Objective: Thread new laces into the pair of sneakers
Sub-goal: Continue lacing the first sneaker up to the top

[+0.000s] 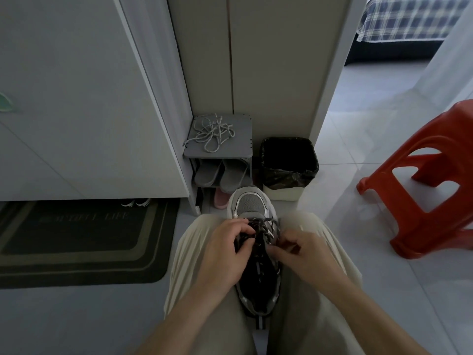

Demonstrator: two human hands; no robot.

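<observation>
Apparently midway: I see the left hand [225, 243] and right hand [300, 249] pinching dark lace [267, 230] atop the sneaker [252, 204], toe-end rows threaded, upper eyelets left.

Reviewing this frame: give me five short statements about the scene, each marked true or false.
1. The left hand and the right hand both hold the dark lace on the sneaker. True.
2. The loose laces lie on the floor mat. False: the loose laces lie on top of the rack.
3. The bin stands left of the rack. False: the bin stands to its right.
4. Grey slippers sit on a shelf under the rack's top. True.
5. The stool is blue. False: the stool is red.
</observation>
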